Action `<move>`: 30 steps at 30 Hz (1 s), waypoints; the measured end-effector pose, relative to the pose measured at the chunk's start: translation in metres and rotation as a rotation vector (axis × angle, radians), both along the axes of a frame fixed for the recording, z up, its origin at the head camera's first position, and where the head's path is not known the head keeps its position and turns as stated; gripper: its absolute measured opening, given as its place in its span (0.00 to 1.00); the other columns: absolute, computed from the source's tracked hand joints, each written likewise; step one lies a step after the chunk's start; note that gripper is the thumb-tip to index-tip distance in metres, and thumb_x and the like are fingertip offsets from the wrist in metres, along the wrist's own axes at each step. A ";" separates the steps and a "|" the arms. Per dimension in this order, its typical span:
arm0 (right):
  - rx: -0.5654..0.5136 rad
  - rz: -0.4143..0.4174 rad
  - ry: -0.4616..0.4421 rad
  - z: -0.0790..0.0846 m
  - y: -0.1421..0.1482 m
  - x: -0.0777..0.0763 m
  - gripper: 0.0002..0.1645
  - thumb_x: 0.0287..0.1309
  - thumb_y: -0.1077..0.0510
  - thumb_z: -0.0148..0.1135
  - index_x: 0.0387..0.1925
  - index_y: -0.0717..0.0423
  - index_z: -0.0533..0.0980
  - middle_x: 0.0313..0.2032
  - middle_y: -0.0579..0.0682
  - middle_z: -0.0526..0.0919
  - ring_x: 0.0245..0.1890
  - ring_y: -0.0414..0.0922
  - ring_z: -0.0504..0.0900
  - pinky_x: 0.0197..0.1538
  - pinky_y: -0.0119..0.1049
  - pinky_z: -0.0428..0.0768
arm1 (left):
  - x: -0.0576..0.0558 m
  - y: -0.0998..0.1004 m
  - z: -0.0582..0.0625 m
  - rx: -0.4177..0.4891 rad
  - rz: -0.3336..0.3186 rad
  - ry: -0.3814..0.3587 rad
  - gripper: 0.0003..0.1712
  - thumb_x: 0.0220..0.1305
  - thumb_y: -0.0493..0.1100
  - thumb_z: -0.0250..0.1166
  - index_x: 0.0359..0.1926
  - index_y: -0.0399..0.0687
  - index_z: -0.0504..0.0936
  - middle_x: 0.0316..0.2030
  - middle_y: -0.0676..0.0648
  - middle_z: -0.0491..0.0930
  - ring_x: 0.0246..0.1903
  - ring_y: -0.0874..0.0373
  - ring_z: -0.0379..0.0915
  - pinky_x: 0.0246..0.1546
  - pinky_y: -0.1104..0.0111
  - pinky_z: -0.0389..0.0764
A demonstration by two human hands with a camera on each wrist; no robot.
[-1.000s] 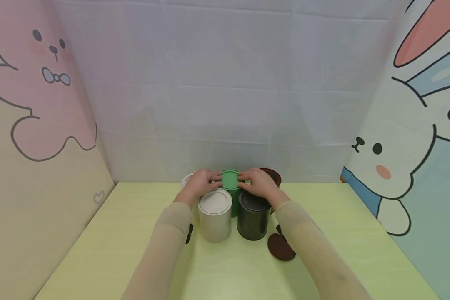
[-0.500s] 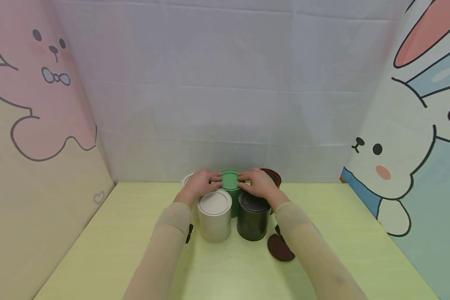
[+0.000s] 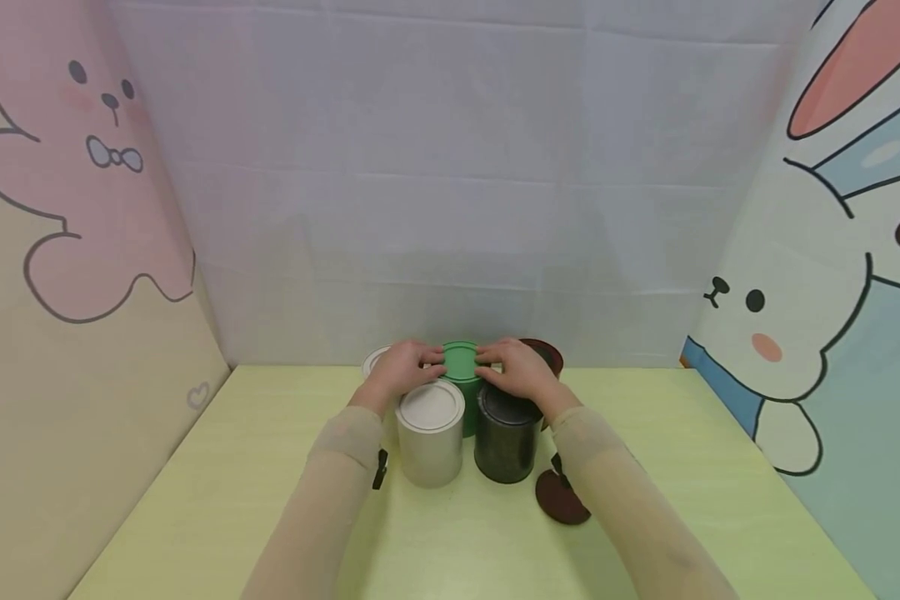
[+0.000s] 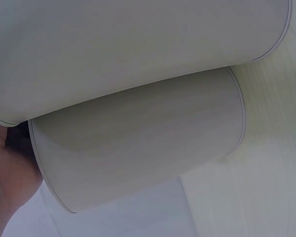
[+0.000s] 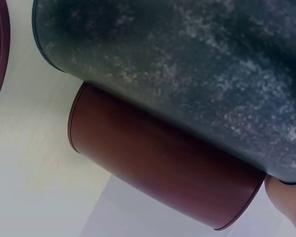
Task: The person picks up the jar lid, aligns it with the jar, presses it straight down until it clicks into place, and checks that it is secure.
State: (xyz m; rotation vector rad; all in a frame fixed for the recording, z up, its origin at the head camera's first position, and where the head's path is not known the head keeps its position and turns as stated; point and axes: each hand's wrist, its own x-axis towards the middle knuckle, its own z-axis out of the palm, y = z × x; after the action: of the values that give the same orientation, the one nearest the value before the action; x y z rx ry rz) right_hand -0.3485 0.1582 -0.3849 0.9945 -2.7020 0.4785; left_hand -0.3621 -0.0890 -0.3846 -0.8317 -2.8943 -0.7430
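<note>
In the head view, a green can [image 3: 461, 363] with its lid on stands in the middle of a tight cluster. My left hand [image 3: 403, 367] lays its extended fingers on the left edge of the green lid. From the right, my right hand [image 3: 520, 368] touches the opposite edge the same way. A white can [image 3: 431, 446] and a black can [image 3: 506, 446] stand in front, below my hands. Behind, a second white can [image 3: 372, 357] is partly covered by the left hand. A dark red can [image 3: 552, 353] is half hidden behind the right hand.
A dark red round lid [image 3: 562, 497] lies on the pale yellow table [image 3: 450, 550], partly under my right forearm. Close behind the cans hangs a white cloth wall [image 3: 450, 208]. Cartoon-printed panels [image 3: 780, 350] border both sides.
</note>
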 end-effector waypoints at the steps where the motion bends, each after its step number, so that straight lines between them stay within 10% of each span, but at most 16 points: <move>1: -0.002 0.007 0.004 0.000 0.001 0.000 0.20 0.66 0.52 0.63 0.53 0.59 0.83 0.57 0.55 0.81 0.57 0.54 0.77 0.62 0.50 0.73 | 0.001 0.000 0.001 0.000 -0.006 0.005 0.21 0.69 0.49 0.65 0.59 0.47 0.82 0.61 0.50 0.77 0.64 0.48 0.69 0.65 0.55 0.68; 30: 0.025 -0.173 -0.111 0.010 -0.019 0.000 0.24 0.61 0.46 0.68 0.53 0.56 0.84 0.58 0.51 0.80 0.58 0.54 0.77 0.62 0.48 0.73 | 0.003 0.010 0.006 0.079 0.069 -0.055 0.18 0.62 0.50 0.71 0.50 0.48 0.88 0.60 0.49 0.78 0.64 0.48 0.69 0.65 0.56 0.67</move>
State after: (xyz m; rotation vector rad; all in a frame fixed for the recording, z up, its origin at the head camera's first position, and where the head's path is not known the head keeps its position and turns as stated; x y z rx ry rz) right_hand -0.3489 0.1395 -0.3753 0.7522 -2.8663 0.4814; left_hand -0.3589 -0.0790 -0.3782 -0.7102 -2.9029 -0.8806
